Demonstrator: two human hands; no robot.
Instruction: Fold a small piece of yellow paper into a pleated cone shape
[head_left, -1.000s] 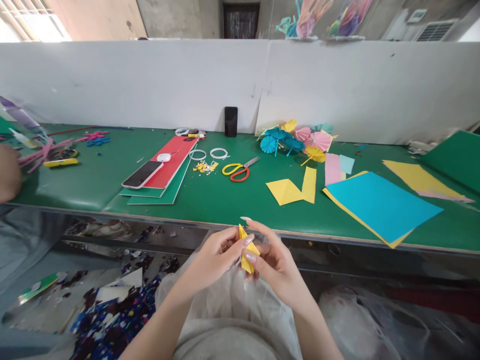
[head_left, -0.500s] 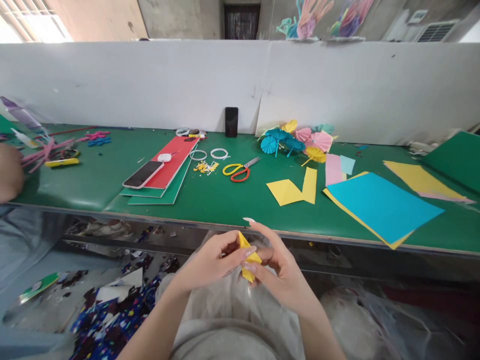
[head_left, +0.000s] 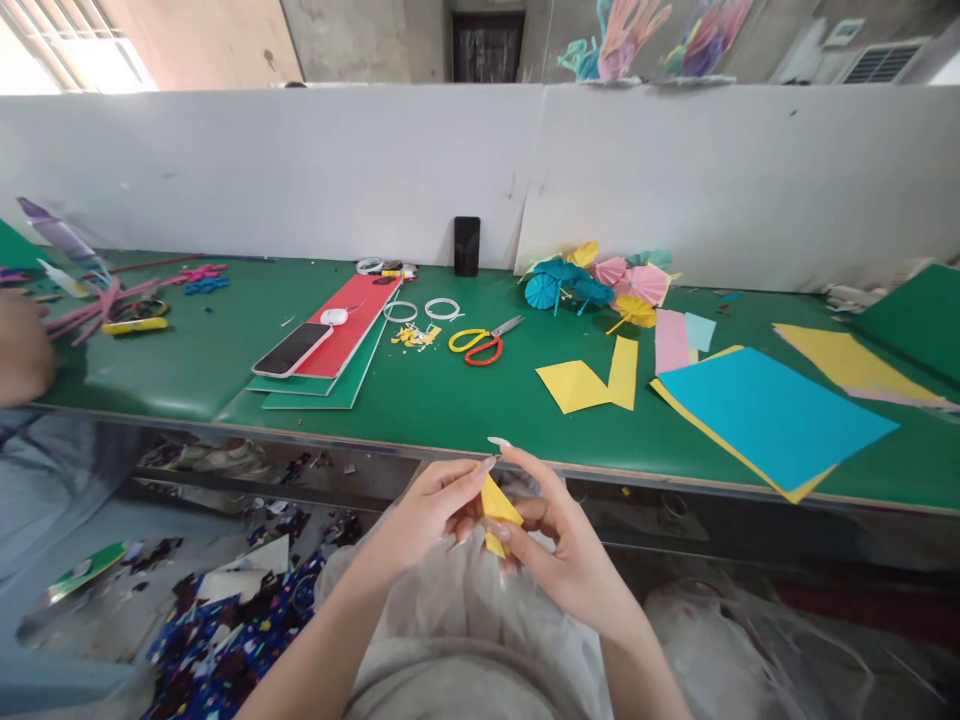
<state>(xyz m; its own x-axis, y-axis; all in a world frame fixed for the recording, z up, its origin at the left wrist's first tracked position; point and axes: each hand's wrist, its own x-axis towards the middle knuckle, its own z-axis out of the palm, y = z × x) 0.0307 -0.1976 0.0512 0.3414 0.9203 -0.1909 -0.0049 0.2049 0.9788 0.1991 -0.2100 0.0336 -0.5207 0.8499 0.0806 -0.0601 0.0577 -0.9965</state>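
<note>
Both hands meet over my lap, just in front of the green table's edge (head_left: pixel 675 480). Between them is a small folded piece of yellow paper (head_left: pixel 496 508). My left hand (head_left: pixel 427 520) pinches its left side with fingertips closed on it. My right hand (head_left: pixel 559 540) grips it from the right with thumb and fingers, the forefinger raised. Part of the paper is hidden by the fingers.
On the table lie yellow-and-red scissors (head_left: pixel 480 342), a phone (head_left: pixel 292 349) on red and green sheets, cut yellow paper (head_left: pixel 589 380), a blue sheet (head_left: pixel 772 415), small paper umbrellas (head_left: pixel 592 280) and tape rings (head_left: pixel 420 309). Another person's hand (head_left: pixel 19 350) is at far left. Scraps cover the floor.
The yellow paper has been turned and lowered slightly between my fingers; my left thumb has shifted up along its edge. The view has drifted a little.
</note>
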